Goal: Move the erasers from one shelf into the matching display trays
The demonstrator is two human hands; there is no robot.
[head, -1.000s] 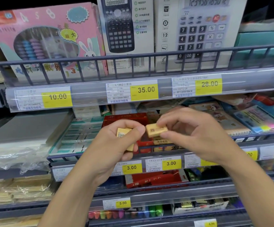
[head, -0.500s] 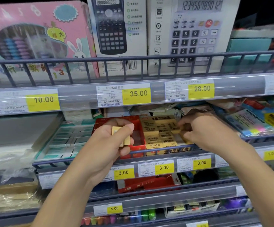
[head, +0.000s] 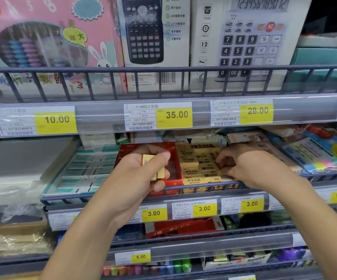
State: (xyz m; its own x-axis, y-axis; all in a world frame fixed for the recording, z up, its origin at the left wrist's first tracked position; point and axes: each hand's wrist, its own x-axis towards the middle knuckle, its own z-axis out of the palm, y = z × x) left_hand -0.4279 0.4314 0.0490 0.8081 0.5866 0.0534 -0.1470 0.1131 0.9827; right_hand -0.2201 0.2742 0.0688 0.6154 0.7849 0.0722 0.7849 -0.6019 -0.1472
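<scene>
Left hand grips a small stack of yellow erasers, held over the red tray on the middle shelf. Right hand has its fingers curled down among the yellow erasers packed in the yellow tray just right of the red one; can't tell if it pinches one.

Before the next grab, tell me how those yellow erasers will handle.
The erasers are likely stiff and light: the left hand holds several at once. Flat, blocky sides suggest no rolling. Printed wrappers may be slightly slick.
</scene>
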